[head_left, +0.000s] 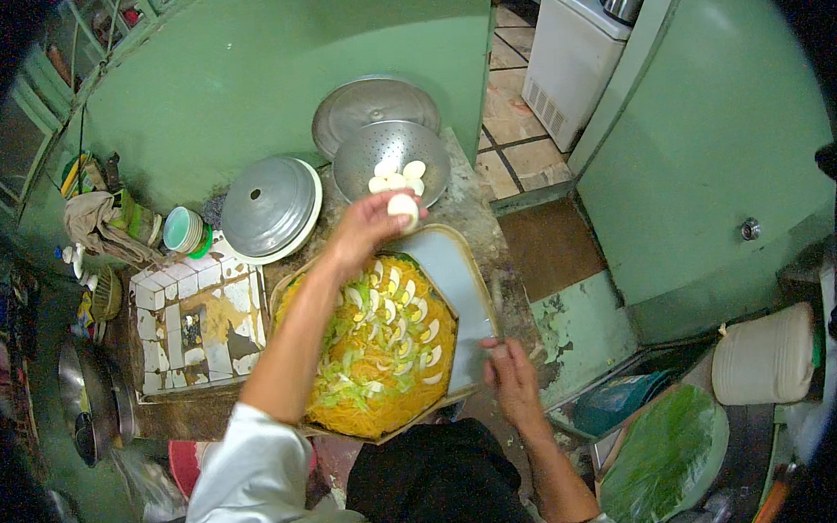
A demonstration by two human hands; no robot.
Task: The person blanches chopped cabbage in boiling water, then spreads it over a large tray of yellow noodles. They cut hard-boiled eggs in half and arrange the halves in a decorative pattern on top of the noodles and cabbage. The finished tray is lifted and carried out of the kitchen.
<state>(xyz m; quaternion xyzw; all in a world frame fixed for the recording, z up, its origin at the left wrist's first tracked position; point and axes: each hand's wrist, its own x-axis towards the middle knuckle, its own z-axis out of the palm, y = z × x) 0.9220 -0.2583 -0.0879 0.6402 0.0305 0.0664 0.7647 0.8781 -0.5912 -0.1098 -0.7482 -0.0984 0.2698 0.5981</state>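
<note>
My left hand reaches across the food and grips a peeled boiled egg at the near rim of a metal colander. Several more peeled eggs lie in the colander. Under my left forearm is an angular tray of yellow-orange noodles, topped with egg slices and shredded pale greens. Part of the noodles is hidden by the arm. Beside the right edge of the blue-grey board, my right hand is closed, its fingers curled; whatever it may hold cannot be made out.
Left of the noodles is a white-tiled basin. A metal lid covers a white-rimmed pot behind it, with stacked bowls alongside. Another round metal lid leans on the green wall. A beige container and green leaves are at right.
</note>
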